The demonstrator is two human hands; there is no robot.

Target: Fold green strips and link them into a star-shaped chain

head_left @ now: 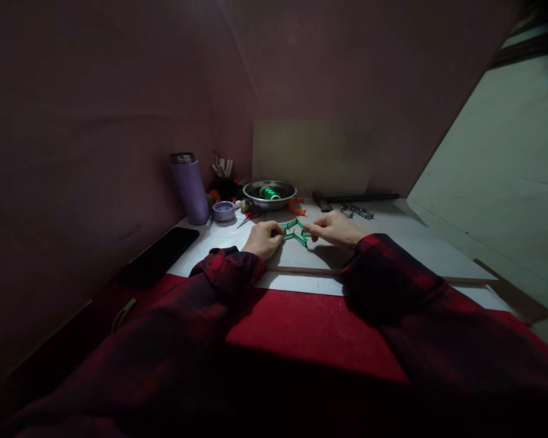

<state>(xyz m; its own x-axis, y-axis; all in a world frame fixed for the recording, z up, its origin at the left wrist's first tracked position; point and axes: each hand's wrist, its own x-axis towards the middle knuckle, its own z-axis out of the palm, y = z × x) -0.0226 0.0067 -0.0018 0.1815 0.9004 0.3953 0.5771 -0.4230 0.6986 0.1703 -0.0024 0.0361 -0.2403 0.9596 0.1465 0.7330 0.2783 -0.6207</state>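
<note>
A small green outline (296, 233), like thread wound between upright nails in an angular, star-like shape, stands on the white board (310, 257). My left hand (263, 239) is closed at its left corner, thumb and fingers pressed together; what they pinch is hidden. From the other side my right hand (335, 229) reaches in, its thumb and forefinger pinched at the right edge of the outline, seemingly on the green thread. The strand itself is too fine to make out. Behind the hands, a green thread spool (270, 193) lies in a metal bowl (256, 204).
A purple tumbler (190, 191), a purple lid (223, 211), scissors (248, 218) and a dark phone-like slab (167, 252) are at left. Behind lie an orange curved piece (296, 207), a hammer (323, 201) and loose nails (358, 212). Red cloth (310, 322) covers the front.
</note>
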